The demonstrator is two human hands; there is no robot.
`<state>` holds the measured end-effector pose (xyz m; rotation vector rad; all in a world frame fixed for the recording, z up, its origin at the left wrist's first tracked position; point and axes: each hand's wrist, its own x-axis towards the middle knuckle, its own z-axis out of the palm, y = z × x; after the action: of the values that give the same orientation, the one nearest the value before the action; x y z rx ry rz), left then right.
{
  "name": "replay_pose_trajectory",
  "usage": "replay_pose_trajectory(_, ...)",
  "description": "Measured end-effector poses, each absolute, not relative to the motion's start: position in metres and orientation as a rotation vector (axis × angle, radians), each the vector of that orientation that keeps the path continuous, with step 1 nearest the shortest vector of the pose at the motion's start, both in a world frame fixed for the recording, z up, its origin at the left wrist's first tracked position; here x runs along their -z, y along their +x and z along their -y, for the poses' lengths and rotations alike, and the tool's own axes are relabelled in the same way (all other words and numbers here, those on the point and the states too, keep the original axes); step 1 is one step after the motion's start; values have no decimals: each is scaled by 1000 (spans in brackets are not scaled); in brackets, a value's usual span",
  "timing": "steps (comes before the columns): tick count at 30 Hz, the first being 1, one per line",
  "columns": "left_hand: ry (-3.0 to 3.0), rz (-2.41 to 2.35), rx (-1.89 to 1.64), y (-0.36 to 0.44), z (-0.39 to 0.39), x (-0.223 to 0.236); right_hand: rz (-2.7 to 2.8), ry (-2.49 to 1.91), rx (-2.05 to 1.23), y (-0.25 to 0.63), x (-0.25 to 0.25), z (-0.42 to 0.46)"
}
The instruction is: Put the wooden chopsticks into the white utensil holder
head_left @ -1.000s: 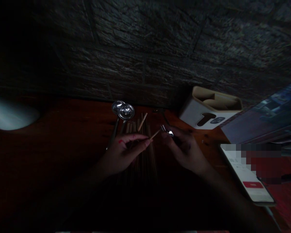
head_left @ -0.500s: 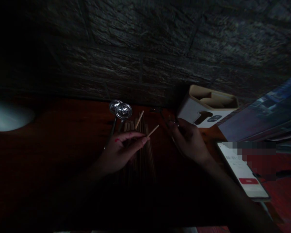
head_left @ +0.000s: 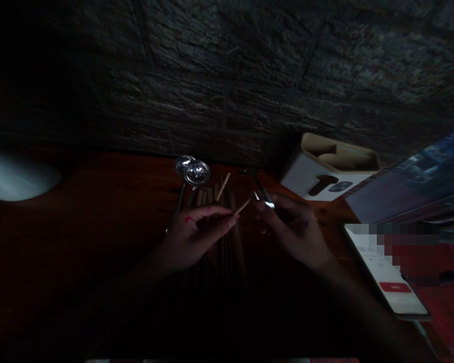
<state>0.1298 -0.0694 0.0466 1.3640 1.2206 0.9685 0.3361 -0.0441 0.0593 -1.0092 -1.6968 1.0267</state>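
My left hand (head_left: 199, 237) is closed, with a thin pale chopstick (head_left: 242, 206) pinched between thumb and fingers, its tip pointing right. Under this hand lie several more chopsticks (head_left: 239, 247), side by side on the table; one lighter stick (head_left: 223, 185) slants up behind the fingers. Opposite the chopstick's tip, my right hand (head_left: 297, 227) is closed around a small shiny metal piece (head_left: 269, 204), whose kind is hidden by the fingers and the dim light. Just beyond the left hand rest two perforated ladles (head_left: 196, 173) (head_left: 183, 164), bowls overlapping.
A white holder (head_left: 327, 187) with a tan rim stands by the stone wall (head_left: 227, 106). At the right lies a lit phone (head_left: 395, 275) with a cable. A pale rounded object (head_left: 18, 176) is at the left edge of the brown wooden table (head_left: 109, 186).
My right hand has risen slightly, and the metal piece in it now shows near the chopstick's tip. My left hand keeps its pinch; the whole view has shifted a little.
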Motion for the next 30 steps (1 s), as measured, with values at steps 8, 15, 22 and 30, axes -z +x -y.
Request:
replay_pose_trajectory(8,1301,-1176,-979,132,70,-41,1873,-1075,-638,340,-56,38)
replay_pose_trajectory(15,1299,-1165,-1014,130,71,-45,1773,-1107,-706,344,-55,33)
replay_pose_trajectory(22,1325,-1189,-957,129,70,-46,1744,-1009,-941,335,-56,46)
replay_pose_trajectory(30,1358,-1194,-948,129,71,-48,1834,-1043,-795,333,-57,44)
